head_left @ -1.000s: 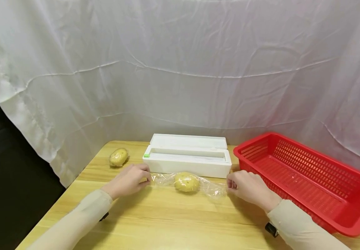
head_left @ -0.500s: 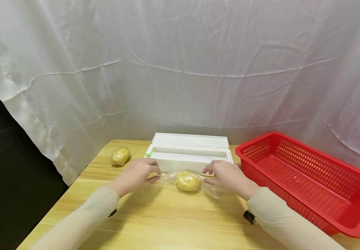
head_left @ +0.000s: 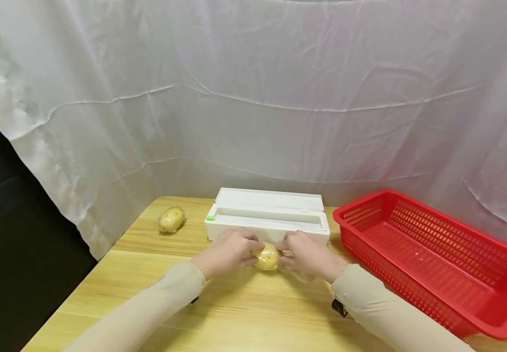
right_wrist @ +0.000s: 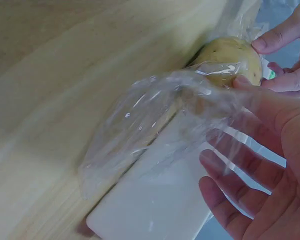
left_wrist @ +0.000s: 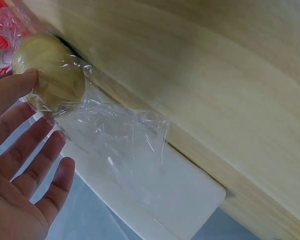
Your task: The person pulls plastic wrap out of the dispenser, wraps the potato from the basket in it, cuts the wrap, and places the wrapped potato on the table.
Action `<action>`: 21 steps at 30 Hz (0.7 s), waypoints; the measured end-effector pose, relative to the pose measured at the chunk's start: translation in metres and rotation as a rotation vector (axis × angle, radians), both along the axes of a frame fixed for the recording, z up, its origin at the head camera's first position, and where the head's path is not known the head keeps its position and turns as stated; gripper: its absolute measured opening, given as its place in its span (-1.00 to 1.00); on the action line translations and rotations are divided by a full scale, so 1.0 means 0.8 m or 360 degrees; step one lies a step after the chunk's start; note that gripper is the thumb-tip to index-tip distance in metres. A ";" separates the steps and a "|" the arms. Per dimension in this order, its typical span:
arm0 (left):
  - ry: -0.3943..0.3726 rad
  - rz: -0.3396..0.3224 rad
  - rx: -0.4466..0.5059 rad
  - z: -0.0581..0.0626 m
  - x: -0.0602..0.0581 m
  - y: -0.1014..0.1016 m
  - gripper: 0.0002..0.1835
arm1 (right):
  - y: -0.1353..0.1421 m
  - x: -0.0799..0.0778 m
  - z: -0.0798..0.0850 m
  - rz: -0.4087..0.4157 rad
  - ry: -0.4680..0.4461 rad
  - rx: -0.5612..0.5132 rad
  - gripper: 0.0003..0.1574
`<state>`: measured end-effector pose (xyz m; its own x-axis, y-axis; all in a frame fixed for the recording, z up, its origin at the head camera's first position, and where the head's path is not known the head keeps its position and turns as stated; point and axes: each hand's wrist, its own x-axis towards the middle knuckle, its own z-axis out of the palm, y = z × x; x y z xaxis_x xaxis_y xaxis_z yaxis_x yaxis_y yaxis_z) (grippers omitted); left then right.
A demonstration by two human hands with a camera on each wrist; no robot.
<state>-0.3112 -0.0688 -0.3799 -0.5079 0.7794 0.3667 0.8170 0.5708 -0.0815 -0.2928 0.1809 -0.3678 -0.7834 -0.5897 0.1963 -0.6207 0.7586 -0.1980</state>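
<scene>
A potato [head_left: 268,256] in clear plastic wrap lies on the table, between both hands. My left hand [head_left: 232,250] grips its left end, thumb on the near side and fingertips toward the far side. From the other end my right hand [head_left: 309,254] holds it with thumb and forefinger, the remaining fingers spread. Loose plastic wrap [left_wrist: 117,127] trails out from the potato in the left wrist view. In the right wrist view, another loose flap of wrap [right_wrist: 140,112] hangs beside the right hand's fingers. The hands partly cover the potato's ends.
Just behind the hands stands a long white box [head_left: 266,230], lid raised, with a green tab at its left corner. A second wrapped potato [head_left: 171,219] sits at the table's back left. On the right is a red plastic basket [head_left: 411,278]. A pale curtain [head_left: 253,132] hangs behind.
Both hands have moved inward from the ends of the stretched wrap to the potato, the right one first. They now touch its two ends. The box, basket and second potato have stayed put.
</scene>
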 end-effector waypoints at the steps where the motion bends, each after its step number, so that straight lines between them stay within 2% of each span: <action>1: -0.0003 -0.0001 -0.0001 0.000 0.000 0.000 -0.65 | 0.000 0.000 0.000 0.0019 -0.0004 -0.0017 -0.85; 5: -0.0019 -0.0012 0.0019 -0.001 0.002 -0.001 -0.64 | 0.000 0.001 -0.002 0.0056 -0.0017 -0.0069 -0.80; 9: -0.0073 -0.0003 0.0043 -0.005 0.002 -0.003 -0.61 | 0.001 0.002 -0.004 0.0068 -0.0022 -0.0074 -0.63; 13: -0.0136 -0.0013 0.0075 -0.009 0.001 -0.006 -0.62 | 0.001 0.007 -0.001 0.0004 -0.0087 -0.0079 -0.50; 16: -0.0166 -0.0049 0.0078 -0.008 0.002 -0.007 -0.63 | 0.003 0.014 0.004 -0.0025 -0.0108 -0.0073 -0.49; 21: -0.0230 -0.0093 0.0059 -0.006 0.006 -0.008 -0.62 | 0.010 0.024 0.006 0.0068 -0.0028 -0.0041 -0.54</action>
<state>-0.3061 -0.0753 -0.3843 -0.5117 0.7964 0.3222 0.8506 0.5223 0.0598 -0.2738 0.1893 -0.3627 -0.7609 -0.6178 0.1984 -0.6489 0.7258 -0.2283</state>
